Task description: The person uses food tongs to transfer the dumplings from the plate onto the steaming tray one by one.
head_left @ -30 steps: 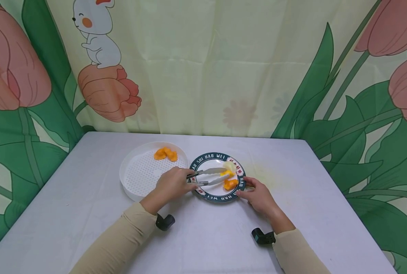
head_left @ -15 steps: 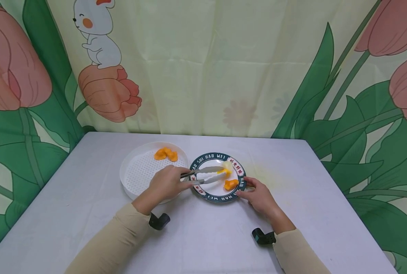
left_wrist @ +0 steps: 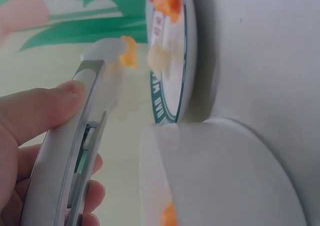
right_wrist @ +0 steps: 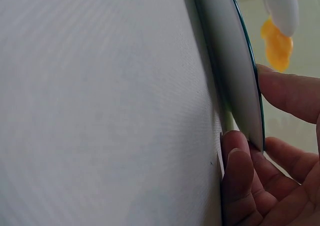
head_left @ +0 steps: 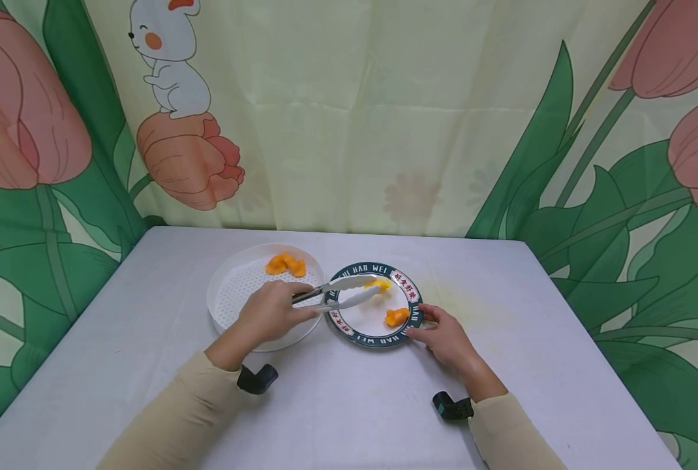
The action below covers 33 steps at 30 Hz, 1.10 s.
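My left hand (head_left: 275, 310) grips a pair of metal tongs with pale tips (head_left: 349, 292). The tips hold a yellow, lumpy dumpling-like piece (left_wrist: 128, 53), raised over the plate in both wrist views. My right hand (head_left: 443, 335) pinches the near right rim of the round plate (head_left: 379, 341), thumb on top and fingers underneath in the right wrist view. On the plate lies an orange dumpling-like piece (head_left: 396, 318). A pale piece (left_wrist: 159, 59) also shows there in the left wrist view; the tongs and yellow piece cover it in the head view.
A round white perforated tray (head_left: 234, 310) stands left of the plate, partly behind my left hand. Orange dumpling-like pieces (head_left: 284, 264) lie together at its far side. A white cloth covers the table (head_left: 349, 418); a printed curtain (head_left: 337, 130) hangs behind.
My left hand and the tongs have moved left and slightly up, carrying the yellow piece off the plate's surface. The right hand stays on the rim.
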Each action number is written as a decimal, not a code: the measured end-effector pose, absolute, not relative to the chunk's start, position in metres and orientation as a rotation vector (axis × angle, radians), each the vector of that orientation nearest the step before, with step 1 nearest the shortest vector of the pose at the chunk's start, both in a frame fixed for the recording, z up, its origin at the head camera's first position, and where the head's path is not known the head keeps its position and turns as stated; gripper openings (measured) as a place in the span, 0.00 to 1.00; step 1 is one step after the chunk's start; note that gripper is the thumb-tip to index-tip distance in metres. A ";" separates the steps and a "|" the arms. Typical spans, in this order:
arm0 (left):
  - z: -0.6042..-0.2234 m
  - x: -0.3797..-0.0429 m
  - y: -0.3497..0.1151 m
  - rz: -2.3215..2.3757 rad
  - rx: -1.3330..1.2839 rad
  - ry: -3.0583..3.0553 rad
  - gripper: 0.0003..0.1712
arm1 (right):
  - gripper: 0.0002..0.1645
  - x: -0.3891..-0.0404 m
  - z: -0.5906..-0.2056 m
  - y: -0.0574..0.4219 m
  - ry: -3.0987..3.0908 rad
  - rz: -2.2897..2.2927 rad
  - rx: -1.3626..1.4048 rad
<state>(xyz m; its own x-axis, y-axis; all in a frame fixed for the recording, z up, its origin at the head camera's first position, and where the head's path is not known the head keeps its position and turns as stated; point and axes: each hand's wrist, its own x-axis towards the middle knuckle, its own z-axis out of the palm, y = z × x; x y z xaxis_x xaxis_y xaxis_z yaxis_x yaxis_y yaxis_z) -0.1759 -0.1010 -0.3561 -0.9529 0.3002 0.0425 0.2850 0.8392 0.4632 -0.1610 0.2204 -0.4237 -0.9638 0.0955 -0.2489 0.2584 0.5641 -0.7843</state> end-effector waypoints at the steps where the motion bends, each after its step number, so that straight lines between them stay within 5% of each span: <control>1: -0.355 -0.176 -0.103 0.750 0.473 2.988 0.28 | 0.44 -0.161 -0.424 0.221 2.618 -1.356 0.296; 33: -0.348 -0.166 -0.188 0.763 0.184 3.131 0.33 | 0.44 -0.162 -0.425 0.222 2.617 -1.362 0.301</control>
